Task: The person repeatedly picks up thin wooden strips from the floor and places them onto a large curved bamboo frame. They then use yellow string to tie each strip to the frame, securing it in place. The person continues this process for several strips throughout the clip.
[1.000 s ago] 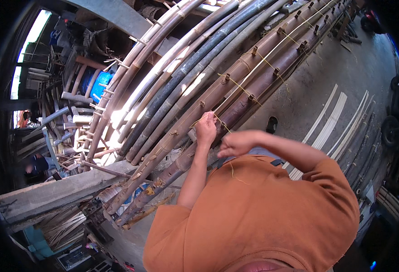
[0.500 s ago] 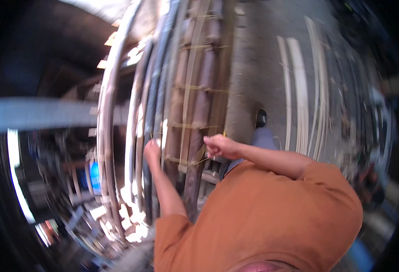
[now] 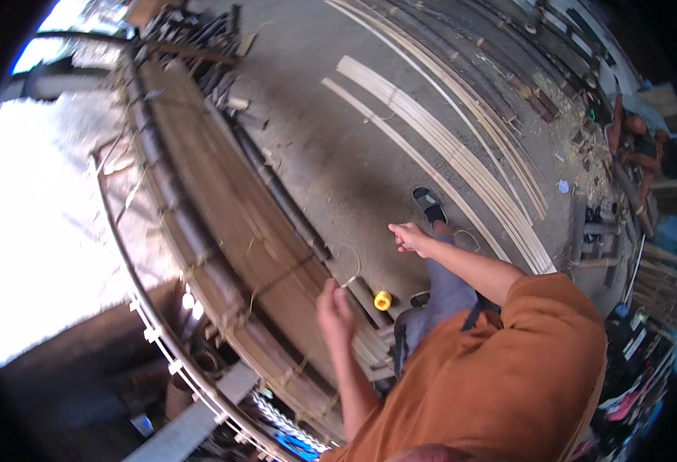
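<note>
A: Where's the bamboo panel (image 3: 223,208)?
B: I see it left of the left hand (image 3: 337,312), the nearer one; its long axis points ahead and leftward, away from that hand
A: And the grips?
B: I see the right hand (image 3: 411,238) balled up; the left is blurred, I can't tell. A yellow spool (image 3: 381,297) shows just right of the left

The roll (image 3: 384,294) is bright yellow, the long panel (image 3: 234,204) brown, the shirt (image 3: 492,362) rust-orange, the strips (image 3: 455,156) pale cream.
</note>
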Tool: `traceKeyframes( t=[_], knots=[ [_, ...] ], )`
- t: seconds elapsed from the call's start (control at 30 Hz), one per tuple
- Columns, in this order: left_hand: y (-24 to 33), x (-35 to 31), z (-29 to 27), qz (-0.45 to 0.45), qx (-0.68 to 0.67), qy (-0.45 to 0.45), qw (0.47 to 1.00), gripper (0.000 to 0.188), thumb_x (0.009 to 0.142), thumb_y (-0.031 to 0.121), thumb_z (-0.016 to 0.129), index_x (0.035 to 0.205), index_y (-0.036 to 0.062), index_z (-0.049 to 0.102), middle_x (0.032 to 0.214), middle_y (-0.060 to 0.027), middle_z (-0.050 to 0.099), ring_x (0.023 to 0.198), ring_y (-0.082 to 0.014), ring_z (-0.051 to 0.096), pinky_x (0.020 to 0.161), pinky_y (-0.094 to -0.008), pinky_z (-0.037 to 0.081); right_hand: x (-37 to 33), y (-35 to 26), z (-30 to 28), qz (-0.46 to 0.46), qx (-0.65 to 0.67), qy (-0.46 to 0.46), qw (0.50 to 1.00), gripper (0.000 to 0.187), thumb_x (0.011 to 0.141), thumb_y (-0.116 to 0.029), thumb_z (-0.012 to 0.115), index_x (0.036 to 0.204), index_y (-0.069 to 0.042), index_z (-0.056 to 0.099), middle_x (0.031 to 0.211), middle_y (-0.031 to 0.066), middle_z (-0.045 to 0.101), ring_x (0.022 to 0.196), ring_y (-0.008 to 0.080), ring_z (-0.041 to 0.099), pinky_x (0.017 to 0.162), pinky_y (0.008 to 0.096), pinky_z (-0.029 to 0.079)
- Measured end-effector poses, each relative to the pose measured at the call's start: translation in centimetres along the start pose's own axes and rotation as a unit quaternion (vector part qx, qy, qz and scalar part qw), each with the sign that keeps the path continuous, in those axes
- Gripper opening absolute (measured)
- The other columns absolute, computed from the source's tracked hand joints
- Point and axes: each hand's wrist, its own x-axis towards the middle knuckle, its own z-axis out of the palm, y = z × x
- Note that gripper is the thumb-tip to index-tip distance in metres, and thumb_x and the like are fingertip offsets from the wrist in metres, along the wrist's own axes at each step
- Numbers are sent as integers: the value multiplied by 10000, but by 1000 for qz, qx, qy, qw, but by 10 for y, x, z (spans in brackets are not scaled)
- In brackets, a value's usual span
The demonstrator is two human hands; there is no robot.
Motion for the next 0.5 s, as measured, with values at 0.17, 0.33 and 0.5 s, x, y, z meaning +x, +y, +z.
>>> traceKeyframes(
  t=[0.17,0.33,0.5],
  knots=[
    [6,22,227,-42,-20,-383,923,559,971,378,559,1416,60,441,1323,-296,501,1208,-368,540,983,-387,456,171,10,-138,-69,-154,189,967,274,928,-339,597,846,-83,652,710,15,646,638,107,571,569,301,458],
    [-7,9,352,-80,72,-558,823,790,957,501,515,1538,121,138,1503,-389,83,1415,-521,30,1127,-562,183,326,50,-269,-7,-298,371,879,208,880,-292,567,931,-144,704,949,134,706,919,331,672,813,444,523],
    [-21,32,391,-153,89,-597,783,885,894,675,477,1549,311,7,1519,-300,-256,1353,-635,-132,1022,-754,134,431,91,-349,18,-403,391,827,255,881,-243,608,1114,-147,644,1093,149,662,1035,373,611,880,486,490]
  ],
)
